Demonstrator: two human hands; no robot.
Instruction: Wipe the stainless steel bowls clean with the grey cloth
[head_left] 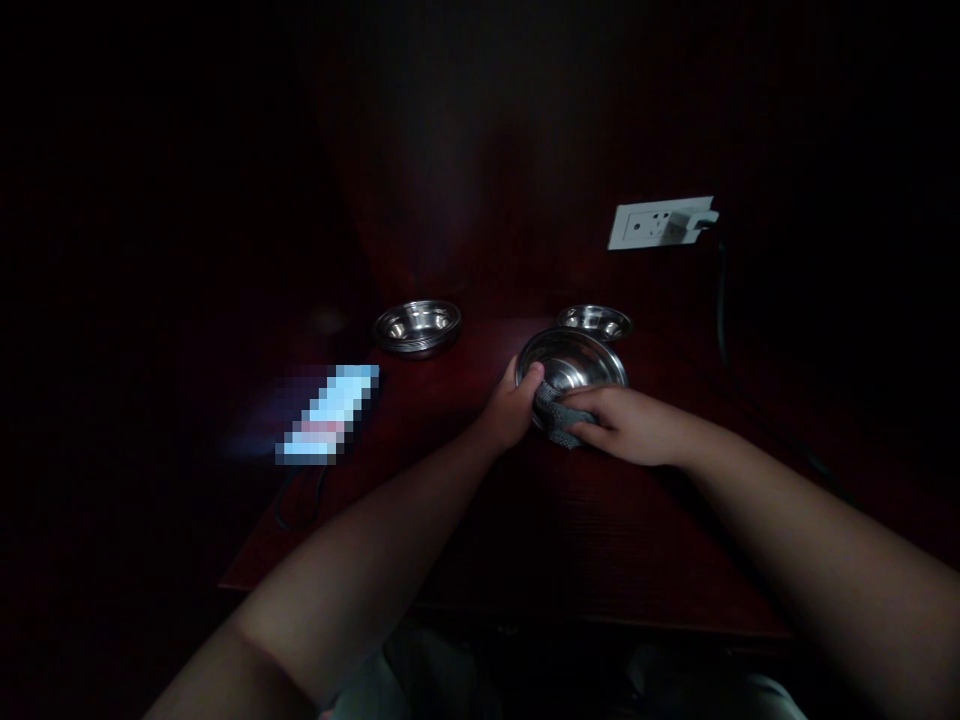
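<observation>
A shiny metal bowl (581,355) is tilted toward me above the dark red table. My left hand (516,402) grips its left rim, the thumb over the edge and the other fingers mostly hidden behind. My right hand (628,425) pinches a grey cloth (564,418) at the bowl's near rim. Part of the cloth lies inside the rim and part hangs over the outside.
Several stacked metal bowls (417,328) stand at the back left. Another metal bowl (596,321) sits just behind the held one. A lit phone (330,415) with a cable lies left on the table (600,545). A wall socket (660,223) holds a plug with a cord.
</observation>
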